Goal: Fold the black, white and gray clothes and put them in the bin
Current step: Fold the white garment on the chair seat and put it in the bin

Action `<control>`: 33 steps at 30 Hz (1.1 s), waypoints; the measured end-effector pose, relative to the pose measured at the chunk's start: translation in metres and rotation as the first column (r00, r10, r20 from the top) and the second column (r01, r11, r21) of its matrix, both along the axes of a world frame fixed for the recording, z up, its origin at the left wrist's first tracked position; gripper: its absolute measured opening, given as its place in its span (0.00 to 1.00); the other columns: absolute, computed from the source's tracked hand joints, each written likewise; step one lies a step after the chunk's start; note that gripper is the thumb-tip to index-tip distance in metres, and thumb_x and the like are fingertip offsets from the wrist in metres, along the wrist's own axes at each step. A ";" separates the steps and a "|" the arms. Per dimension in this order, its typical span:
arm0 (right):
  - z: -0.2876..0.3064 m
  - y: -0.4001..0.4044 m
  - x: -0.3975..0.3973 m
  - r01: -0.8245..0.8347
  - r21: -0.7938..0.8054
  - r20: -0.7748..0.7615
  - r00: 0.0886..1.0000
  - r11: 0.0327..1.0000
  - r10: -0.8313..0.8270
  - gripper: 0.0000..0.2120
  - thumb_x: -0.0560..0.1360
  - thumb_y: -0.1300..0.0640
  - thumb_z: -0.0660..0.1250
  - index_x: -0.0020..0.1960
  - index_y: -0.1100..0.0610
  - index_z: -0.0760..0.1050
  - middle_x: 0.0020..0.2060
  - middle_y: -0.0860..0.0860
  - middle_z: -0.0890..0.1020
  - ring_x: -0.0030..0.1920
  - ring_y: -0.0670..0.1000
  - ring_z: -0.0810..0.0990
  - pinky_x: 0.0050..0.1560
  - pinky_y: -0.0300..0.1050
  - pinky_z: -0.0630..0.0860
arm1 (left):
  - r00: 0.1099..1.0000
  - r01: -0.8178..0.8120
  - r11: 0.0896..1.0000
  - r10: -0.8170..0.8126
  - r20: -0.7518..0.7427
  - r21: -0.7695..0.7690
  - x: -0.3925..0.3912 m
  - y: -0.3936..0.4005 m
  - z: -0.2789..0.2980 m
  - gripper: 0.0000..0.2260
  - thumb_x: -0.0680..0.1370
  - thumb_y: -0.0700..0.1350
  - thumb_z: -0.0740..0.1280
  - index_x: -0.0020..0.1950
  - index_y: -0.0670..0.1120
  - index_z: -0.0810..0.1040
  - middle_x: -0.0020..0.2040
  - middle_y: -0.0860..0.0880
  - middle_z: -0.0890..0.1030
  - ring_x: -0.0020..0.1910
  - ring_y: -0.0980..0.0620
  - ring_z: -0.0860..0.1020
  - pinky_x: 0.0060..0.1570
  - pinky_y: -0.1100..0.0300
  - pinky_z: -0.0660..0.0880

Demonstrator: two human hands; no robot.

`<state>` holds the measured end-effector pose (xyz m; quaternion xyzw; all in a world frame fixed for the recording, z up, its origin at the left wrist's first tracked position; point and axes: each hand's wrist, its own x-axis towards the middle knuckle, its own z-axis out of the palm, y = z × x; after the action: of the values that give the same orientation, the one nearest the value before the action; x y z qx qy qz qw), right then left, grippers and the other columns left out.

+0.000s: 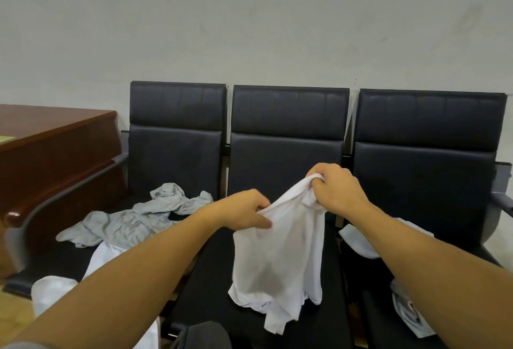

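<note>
A white garment [280,259] hangs in the air over the middle seat of a black bench. My left hand [244,214] pinches its upper edge on the left. My right hand [336,187] grips a bunched part of the same edge higher up on the right. The cloth's lower end touches the seat. A crumpled gray garment [130,221] lies on the left seat. More white cloth [102,259] lies in front of it, partly behind my left forearm. Another white piece [361,240] lies on the right seat, and a dark garment [205,334] shows at the bottom edge.
The black three-seat bench [288,115] stands against a pale wall. A reddish wooden desk [52,137] stands at the left, beside the bench's gray armrest [33,215]. A light patterned cloth [410,312] lies low on the right seat. No bin is in view.
</note>
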<state>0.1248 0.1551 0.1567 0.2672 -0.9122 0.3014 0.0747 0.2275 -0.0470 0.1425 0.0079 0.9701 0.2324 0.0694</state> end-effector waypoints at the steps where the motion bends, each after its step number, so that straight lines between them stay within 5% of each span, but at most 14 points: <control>1: -0.001 0.001 0.000 0.000 -0.007 -0.004 1.000 1.000 0.000 0.10 0.83 0.56 0.59 0.59 0.51 0.78 0.51 0.51 0.82 0.48 0.50 0.80 0.47 0.44 0.78 | 1.000 -0.006 1.000 0.006 0.028 -0.016 0.001 -0.004 -0.004 0.07 0.79 0.48 0.70 0.51 0.46 0.83 0.47 0.49 0.84 0.45 0.50 0.83 0.49 0.53 0.82; 6: -0.002 0.007 0.005 -0.080 -0.022 -0.087 0.993 0.997 0.077 0.07 0.83 0.56 0.59 0.57 0.50 0.76 0.50 0.48 0.81 0.48 0.49 0.79 0.47 0.42 0.75 | 0.992 -0.075 0.954 0.101 0.079 -0.289 0.003 -0.022 -0.025 0.09 0.80 0.45 0.65 0.58 0.51 0.82 0.51 0.50 0.83 0.49 0.48 0.82 0.55 0.49 0.81; 11: 0.010 0.024 0.001 -0.135 0.526 -0.153 0.956 0.840 0.249 0.08 0.82 0.56 0.62 0.59 0.50 0.76 0.49 0.47 0.80 0.47 0.49 0.77 0.50 0.41 0.71 | 0.954 -0.292 0.860 0.292 -0.065 -0.418 0.003 -0.046 -0.029 0.09 0.80 0.42 0.62 0.51 0.53 0.80 0.48 0.48 0.81 0.47 0.46 0.80 0.54 0.46 0.80; 14: 0.009 0.039 -0.010 -0.001 0.683 -0.214 0.956 0.731 0.201 0.09 0.81 0.58 0.62 0.59 0.50 0.75 0.49 0.49 0.79 0.45 0.51 0.76 0.46 0.45 0.71 | 0.896 -0.442 0.840 0.396 -0.201 -0.315 -0.002 -0.053 -0.023 0.10 0.79 0.39 0.61 0.51 0.53 0.77 0.45 0.48 0.80 0.43 0.44 0.81 0.49 0.45 0.82; 17: 0.004 0.051 -0.018 0.173 0.696 -0.294 0.954 0.697 0.056 0.07 0.80 0.58 0.62 0.57 0.51 0.74 0.42 0.49 0.77 0.41 0.52 0.77 0.43 0.48 0.77 | 0.781 -0.560 0.828 0.530 -0.332 0.005 -0.009 -0.052 -0.016 0.11 0.79 0.39 0.61 0.51 0.54 0.78 0.41 0.48 0.83 0.38 0.45 0.83 0.44 0.46 0.84; 20: -0.001 0.056 -0.025 0.268 0.590 -0.260 0.956 0.761 -0.135 0.03 0.82 0.55 0.63 0.54 0.53 0.74 0.37 0.49 0.74 0.35 0.50 0.75 0.36 0.45 0.73 | 0.646 -0.518 0.754 0.655 -0.393 0.405 -0.015 -0.044 -0.008 0.12 0.81 0.40 0.63 0.47 0.56 0.80 0.39 0.50 0.84 0.38 0.49 0.84 0.46 0.48 0.84; 25: 0.001 0.052 -0.028 0.286 0.043 -0.015 0.958 0.957 -0.286 0.10 0.83 0.50 0.61 0.53 0.52 0.78 0.42 0.51 0.80 0.38 0.51 0.78 0.34 0.44 0.70 | 0.645 -0.229 0.754 0.591 -0.484 0.616 -0.020 -0.017 0.009 0.07 0.82 0.42 0.67 0.54 0.51 0.84 0.49 0.55 0.84 0.53 0.52 0.81 0.53 0.56 0.79; 30: 0.018 0.026 0.002 -0.115 -0.392 0.086 0.983 0.913 0.161 0.09 0.82 0.58 0.64 0.54 0.53 0.83 0.47 0.49 0.85 0.47 0.52 0.83 0.42 0.42 0.81 | 0.845 0.078 0.616 0.376 -0.380 0.784 -0.014 0.022 0.029 0.06 0.80 0.40 0.70 0.56 0.45 0.84 0.54 0.47 0.86 0.56 0.46 0.84 0.60 0.46 0.81; 33: 0.029 0.015 0.020 -0.209 -0.482 0.399 0.813 0.851 0.425 0.06 0.80 0.60 0.68 0.53 0.57 0.83 0.49 0.54 0.86 0.50 0.55 0.86 0.50 0.47 0.84 | 0.952 0.162 0.493 0.151 -0.267 0.855 -0.009 0.030 0.034 0.04 0.79 0.38 0.70 0.52 0.42 0.82 0.56 0.42 0.84 0.54 0.42 0.83 0.58 0.47 0.80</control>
<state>0.1449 0.1702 0.1852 0.3111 -0.7556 0.5546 -0.1571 0.2187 -0.0174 0.1767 0.0808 0.7182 0.6845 -0.0951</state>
